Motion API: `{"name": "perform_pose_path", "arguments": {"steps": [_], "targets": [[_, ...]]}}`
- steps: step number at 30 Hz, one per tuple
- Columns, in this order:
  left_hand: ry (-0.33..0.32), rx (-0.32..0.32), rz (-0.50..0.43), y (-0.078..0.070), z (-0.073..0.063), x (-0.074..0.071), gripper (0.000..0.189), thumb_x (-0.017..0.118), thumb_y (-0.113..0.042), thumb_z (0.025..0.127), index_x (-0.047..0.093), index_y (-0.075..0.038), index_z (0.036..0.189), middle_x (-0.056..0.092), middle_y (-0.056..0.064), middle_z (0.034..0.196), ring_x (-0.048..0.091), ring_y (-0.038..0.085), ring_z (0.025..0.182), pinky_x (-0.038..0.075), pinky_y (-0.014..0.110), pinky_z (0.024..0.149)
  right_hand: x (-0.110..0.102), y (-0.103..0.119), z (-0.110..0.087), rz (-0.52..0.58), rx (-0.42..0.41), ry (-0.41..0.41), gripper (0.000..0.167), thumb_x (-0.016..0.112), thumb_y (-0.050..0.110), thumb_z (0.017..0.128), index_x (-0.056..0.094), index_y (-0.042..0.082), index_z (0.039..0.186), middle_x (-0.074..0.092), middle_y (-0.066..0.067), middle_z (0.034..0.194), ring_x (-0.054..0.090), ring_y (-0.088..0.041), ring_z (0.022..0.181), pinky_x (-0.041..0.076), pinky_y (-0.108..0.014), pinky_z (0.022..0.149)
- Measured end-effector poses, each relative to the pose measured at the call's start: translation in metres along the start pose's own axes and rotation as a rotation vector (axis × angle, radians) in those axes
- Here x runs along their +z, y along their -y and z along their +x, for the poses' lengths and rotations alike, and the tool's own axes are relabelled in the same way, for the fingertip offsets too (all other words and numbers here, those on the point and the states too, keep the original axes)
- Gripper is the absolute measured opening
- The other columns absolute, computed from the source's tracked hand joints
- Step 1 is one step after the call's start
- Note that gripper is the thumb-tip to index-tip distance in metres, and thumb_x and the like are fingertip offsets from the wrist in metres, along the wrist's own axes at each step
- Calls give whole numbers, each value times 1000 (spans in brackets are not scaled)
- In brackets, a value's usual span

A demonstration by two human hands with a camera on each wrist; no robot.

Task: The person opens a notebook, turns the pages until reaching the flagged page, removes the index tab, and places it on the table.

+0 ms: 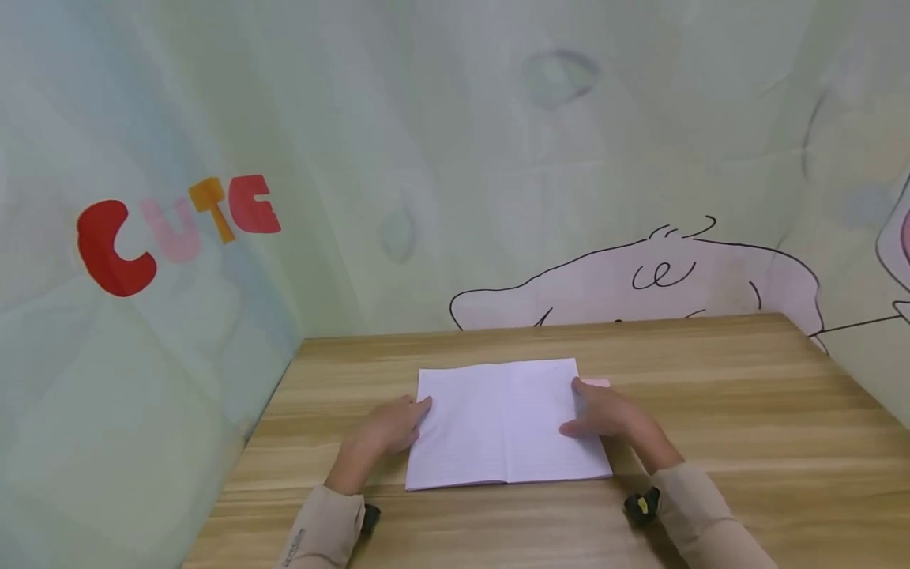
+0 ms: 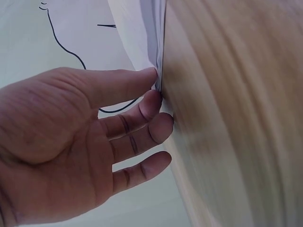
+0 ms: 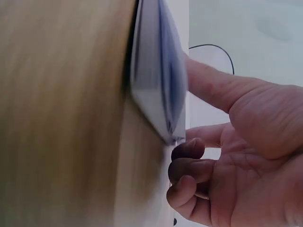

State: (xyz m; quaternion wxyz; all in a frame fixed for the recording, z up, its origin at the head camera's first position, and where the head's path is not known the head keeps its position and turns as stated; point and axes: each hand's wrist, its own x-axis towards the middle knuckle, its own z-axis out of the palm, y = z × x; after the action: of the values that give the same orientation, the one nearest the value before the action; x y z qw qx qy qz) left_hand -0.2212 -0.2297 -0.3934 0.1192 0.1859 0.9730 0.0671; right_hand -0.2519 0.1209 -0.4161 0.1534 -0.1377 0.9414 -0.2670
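An open notebook (image 1: 462,427) with lined white pages lies on the wooden table, its middle fold running toward the person. At its left edge, my left hand (image 1: 391,427) pinches the notebook between thumb and fingertips; the left wrist view shows the thumb (image 2: 128,85) against the page edges. My right hand (image 1: 604,411) grips the right side, with the thumb over the page and the index finger at the outer edge. In the right wrist view, the page stack (image 3: 149,56) bulges at its edge, and the other fingers (image 3: 189,172) curl beside it.
The wooden table (image 1: 746,411) extends around the notebook on every side. Behind it and at the left hang pale printed sheets with a cartoon outline (image 1: 640,276) and coloured letters (image 1: 117,249). Dark wrist devices (image 1: 642,506) sit at both cuffs.
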Motion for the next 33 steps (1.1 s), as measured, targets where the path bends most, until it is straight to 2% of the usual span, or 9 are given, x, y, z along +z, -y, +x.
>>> {"name": "perform_pose_path", "arguments": {"steps": [3, 7, 11, 14, 20, 24, 28, 31, 33], "targets": [[-13, 14, 6, 1, 0, -2, 41, 57, 0, 97, 53, 2, 138, 56, 31, 127, 55, 43, 121, 44, 53, 100, 0, 4, 2, -59, -17, -26, 87, 82, 30, 83, 40, -15, 143, 42, -35, 145, 39, -49, 136, 32, -57, 110], [-5, 4, -12, 2, -1, -3, 44, 56, 1, 98, 51, 1, 141, 53, 32, 133, 52, 44, 126, 41, 53, 103, 1, 9, 5, -115, -2, -48, 81, 83, 30, 82, 46, -12, 141, 46, -35, 142, 40, -49, 135, 33, -57, 109], [2, -8, -28, 3, -2, -3, 46, 56, 1, 98, 50, 1, 144, 53, 32, 134, 52, 43, 125, 41, 52, 104, 2, 11, 7, -102, 19, -48, 80, 82, 28, 83, 46, -12, 142, 46, -33, 143, 41, -47, 135, 33, -57, 110], [1, -13, -34, 3, -3, -3, 47, 56, 0, 98, 50, 1, 144, 53, 31, 132, 54, 43, 123, 42, 52, 103, 0, 7, 8, -41, 6, -46, 80, 82, 25, 83, 43, -10, 145, 44, -32, 146, 39, -47, 137, 32, -57, 110], [23, -27, -50, 0, -4, 0, 47, 56, 0, 99, 50, -1, 145, 52, 30, 134, 54, 41, 122, 42, 51, 103, -8, -9, 6, 155, 1, -8, 90, 80, 22, 86, 28, 8, 158, 35, -30, 153, 40, -47, 136, 29, -62, 109], [22, -26, -47, 0, -5, 2, 46, 55, 0, 99, 51, -1, 145, 52, 30, 135, 54, 42, 123, 42, 52, 103, -16, -12, 5, 234, -42, -9, 87, 76, 21, 90, 24, 14, 160, 46, -33, 141, 51, -41, 122, 37, -59, 103], [20, -36, -57, 0, -4, 2, 47, 54, 0, 99, 49, -2, 146, 51, 29, 138, 52, 42, 126, 41, 52, 104, -23, -7, 4, 310, -81, -48, 87, 71, 15, 93, 17, 12, 161, 59, -28, 120, 57, -33, 103, 46, -49, 92], [27, -41, -58, 0, -2, 2, 48, 54, -1, 100, 48, -3, 147, 50, 28, 141, 50, 41, 129, 40, 52, 106, -26, -4, 4, 379, -98, -71, 87, 68, 10, 94, 12, 10, 161, 62, -27, 113, 59, -29, 97, 48, -42, 85], [30, -41, -57, 0, -1, 2, 48, 54, -1, 100, 48, -3, 147, 49, 28, 142, 49, 41, 131, 39, 52, 107, -27, -1, 4, 435, -108, -72, 87, 66, 6, 95, 10, 10, 161, 62, -30, 117, 61, -29, 96, 50, -40, 82]]}}
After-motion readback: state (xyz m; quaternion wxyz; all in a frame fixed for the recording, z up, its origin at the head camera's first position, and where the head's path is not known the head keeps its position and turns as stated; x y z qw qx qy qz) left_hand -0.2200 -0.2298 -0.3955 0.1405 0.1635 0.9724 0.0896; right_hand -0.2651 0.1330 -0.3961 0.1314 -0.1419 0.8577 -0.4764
